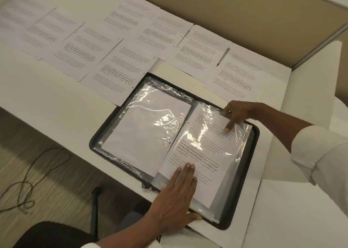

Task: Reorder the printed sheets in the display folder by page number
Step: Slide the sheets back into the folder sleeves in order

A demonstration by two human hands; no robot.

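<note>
One floppy sheet lies in the slippery right sleeve of the display folder, 5 o'clock on the worktop; the left hand presses flat, while the right hand has its grip pinching the sheet's 12 o'clock edge.

Glossy clear plastic sleeves crinkled and catching glare, dull black folder rim, small shiny metal zip pull, matt white paper sheets with black print, smooth matt white tabletop, soft white cloth shirt sleeve, ribbed carpet-like floor.
</note>
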